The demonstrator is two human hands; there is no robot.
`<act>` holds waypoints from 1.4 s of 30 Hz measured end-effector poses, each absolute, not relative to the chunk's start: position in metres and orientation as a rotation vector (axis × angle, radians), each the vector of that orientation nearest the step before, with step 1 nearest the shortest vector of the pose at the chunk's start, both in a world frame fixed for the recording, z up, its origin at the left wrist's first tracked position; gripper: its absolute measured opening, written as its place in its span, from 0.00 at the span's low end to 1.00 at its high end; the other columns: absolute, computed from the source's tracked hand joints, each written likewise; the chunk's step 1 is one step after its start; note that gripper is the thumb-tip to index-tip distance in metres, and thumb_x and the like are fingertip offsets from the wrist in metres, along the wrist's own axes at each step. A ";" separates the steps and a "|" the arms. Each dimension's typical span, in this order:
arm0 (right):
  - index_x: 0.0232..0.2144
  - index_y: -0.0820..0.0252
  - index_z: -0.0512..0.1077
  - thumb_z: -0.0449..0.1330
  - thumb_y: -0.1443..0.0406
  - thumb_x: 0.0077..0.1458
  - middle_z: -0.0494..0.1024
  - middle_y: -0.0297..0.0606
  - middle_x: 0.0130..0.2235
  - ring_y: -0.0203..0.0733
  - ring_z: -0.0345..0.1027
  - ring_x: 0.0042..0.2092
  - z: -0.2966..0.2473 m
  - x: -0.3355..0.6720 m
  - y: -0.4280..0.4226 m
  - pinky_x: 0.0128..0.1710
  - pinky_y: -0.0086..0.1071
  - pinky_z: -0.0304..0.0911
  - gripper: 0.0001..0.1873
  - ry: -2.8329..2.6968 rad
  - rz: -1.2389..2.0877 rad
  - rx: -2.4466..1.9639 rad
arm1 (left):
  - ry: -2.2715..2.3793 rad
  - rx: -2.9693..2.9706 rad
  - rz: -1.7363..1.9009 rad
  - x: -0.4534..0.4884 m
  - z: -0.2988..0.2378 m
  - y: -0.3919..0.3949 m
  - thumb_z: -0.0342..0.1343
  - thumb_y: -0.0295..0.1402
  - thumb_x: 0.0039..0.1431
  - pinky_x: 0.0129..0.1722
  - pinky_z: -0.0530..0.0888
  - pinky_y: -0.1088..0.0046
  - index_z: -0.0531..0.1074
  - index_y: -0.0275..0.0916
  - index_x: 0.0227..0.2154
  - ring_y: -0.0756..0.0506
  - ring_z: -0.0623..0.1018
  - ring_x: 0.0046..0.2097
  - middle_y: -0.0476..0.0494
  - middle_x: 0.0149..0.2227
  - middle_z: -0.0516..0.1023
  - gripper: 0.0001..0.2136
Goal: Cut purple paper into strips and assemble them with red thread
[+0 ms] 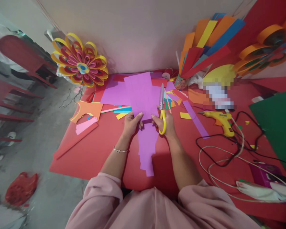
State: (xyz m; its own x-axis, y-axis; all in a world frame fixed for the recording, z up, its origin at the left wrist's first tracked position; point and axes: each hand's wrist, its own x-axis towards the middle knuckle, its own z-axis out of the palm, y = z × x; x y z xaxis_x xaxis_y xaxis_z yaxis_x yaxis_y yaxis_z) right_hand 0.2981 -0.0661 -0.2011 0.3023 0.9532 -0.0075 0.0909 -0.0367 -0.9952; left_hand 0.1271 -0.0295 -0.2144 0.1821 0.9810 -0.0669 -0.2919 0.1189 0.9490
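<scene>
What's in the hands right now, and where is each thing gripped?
Left hand: purple sheet, near-left corner. Right hand: the sheet's near-right corner, plus scissors by the yellow handles.

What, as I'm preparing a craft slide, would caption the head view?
Left hand and right hand hold a purple sheet above a red tabletop, the right also holding yellow-handled scissors.

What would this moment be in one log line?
left hand: holds purple sheet; right hand: holds same sheet, yellow-handled scissors; nearby: purple strip, glue gun
</scene>
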 end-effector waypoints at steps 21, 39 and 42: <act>0.60 0.57 0.73 0.70 0.51 0.53 0.79 0.32 0.30 0.38 0.72 0.22 -0.213 0.301 -0.063 0.28 0.36 0.74 0.34 -1.018 0.934 -1.421 | 0.858 0.983 1.100 0.126 -0.223 -0.025 0.73 0.47 0.53 0.14 0.64 0.80 0.75 0.38 0.34 0.53 0.70 0.16 0.53 0.18 0.74 0.19; 0.52 0.58 0.71 0.72 0.45 0.44 0.72 0.25 0.24 0.38 0.70 0.22 -0.202 0.265 -0.086 0.17 0.27 0.62 0.38 -0.800 1.001 -1.360 | 0.919 0.792 1.341 0.117 -0.223 -0.030 0.74 0.49 0.45 0.13 0.59 0.80 0.70 0.40 0.32 0.54 0.67 0.15 0.57 0.17 0.71 0.23; 0.53 0.59 0.72 0.70 0.44 0.46 0.72 0.26 0.24 0.39 0.68 0.21 -0.205 0.264 -0.086 0.18 0.30 0.63 0.38 -0.856 0.985 -1.417 | 0.892 0.817 1.286 0.120 -0.222 -0.041 0.74 0.50 0.47 0.13 0.59 0.80 0.70 0.40 0.33 0.54 0.66 0.14 0.57 0.17 0.71 0.23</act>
